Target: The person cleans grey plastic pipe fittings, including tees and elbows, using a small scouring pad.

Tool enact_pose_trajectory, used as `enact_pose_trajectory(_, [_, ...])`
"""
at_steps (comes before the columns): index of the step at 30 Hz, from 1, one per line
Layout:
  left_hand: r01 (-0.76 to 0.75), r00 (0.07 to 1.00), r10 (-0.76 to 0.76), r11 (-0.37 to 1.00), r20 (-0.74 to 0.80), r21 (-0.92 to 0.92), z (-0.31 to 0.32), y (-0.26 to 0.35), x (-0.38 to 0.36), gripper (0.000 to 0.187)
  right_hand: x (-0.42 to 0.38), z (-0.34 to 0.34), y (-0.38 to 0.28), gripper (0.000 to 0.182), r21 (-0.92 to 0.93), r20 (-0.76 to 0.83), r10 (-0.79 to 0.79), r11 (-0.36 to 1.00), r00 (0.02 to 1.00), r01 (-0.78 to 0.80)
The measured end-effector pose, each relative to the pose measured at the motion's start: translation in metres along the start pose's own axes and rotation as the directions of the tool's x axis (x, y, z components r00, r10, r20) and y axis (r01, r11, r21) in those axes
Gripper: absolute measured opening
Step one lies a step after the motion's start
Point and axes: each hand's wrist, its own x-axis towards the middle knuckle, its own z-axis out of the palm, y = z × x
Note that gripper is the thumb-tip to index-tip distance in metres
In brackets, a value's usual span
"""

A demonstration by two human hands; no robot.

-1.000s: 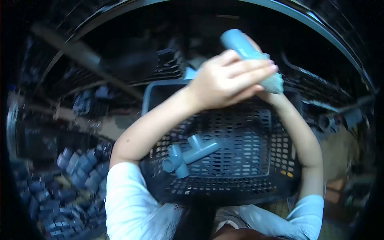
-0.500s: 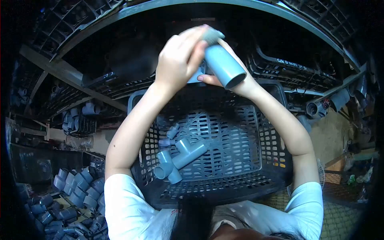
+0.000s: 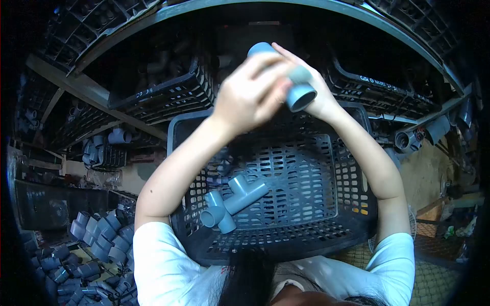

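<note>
My right hand grips a blue-grey plastic pipe fitting from behind and the right, above the far side of a black basket. One round open end of the fitting faces me; its other end shows beyond my fingers. My left hand, smeared by motion, is closed around a greenish-grey cloth pressed on the fitting's surface. Most of the fitting's middle is hidden behind my left fingers. Below, in the black basket, lie a grey tee and another branched grey fitting.
Black crates, a left one and a right one, sit on the metal-framed shelf ahead. A heap of grey fittings lies at lower left. More large fittings are at the right.
My left hand has moved right and down along the fitting with the cloth, towards its near end. The fitting has turned in my right hand. The basket has shifted slightly right.
</note>
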Motion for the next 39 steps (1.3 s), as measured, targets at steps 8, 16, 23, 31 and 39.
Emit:
enact_pose_trajectory(8, [0.188, 0.981, -0.181, 0.976, -0.071, 0.107, -0.004, -0.027, 0.0, 0.029, -0.005, -0.005, -0.006, 0.076, -0.394, -0.094, -0.05, 0.919, 0.994, 0.009])
enact_pose_trajectory(16, [-0.195, 0.957, 0.178, 0.979, 0.228, 0.053, -0.004, 0.01, -0.002, 0.034, 0.001, -0.024, -0.024, 0.064, -0.787, 0.068, -0.348, 0.557, 0.935, 0.265])
enact_pose_trajectory(23, [-0.177, 0.962, 0.175, 0.984, 0.208, -0.005, -0.014, 0.009, -0.003, 0.038, 0.001, -0.034, -0.026, 0.059, -0.779, 0.062, -0.3, 0.582, 0.952, 0.234])
enact_pose_trajectory(31, [0.155, 0.978, -0.176, 0.973, 0.117, 0.17, -0.014, -0.005, 0.002, 0.031, -0.002, -0.019, -0.008, 0.056, -0.379, -0.017, -0.202, 0.907, 0.979, 0.181])
enact_pose_trajectory(39, [0.063, 0.995, -0.076, 0.984, 0.068, 0.168, -0.01, 0.019, 0.008, 0.032, -0.002, 0.005, -0.007, 0.067, 0.137, -0.057, -0.01, 0.99, 0.998, 0.017])
